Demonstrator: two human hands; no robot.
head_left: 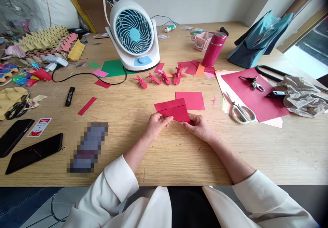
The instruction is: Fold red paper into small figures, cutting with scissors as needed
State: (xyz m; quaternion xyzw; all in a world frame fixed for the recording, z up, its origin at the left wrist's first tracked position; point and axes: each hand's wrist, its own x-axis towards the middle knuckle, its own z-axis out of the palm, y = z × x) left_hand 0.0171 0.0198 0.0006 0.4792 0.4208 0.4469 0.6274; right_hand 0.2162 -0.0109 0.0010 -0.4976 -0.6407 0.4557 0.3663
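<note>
Head view: left hand and right hand both pinching the creased red paper, long axis left-to-right, right hand nearer the flat sheet beyond!

Your left hand and right hand hold a creased red paper between them, just above the wooden table; white-handled scissors lie to the right.

Outer garment: off-white, loose, open-fronted | left sleeve: broad cuff, ending on forearm | right sleeve: matching off-white, creased, broad-ended | inner garment: black, visible between pale front edges
</note>
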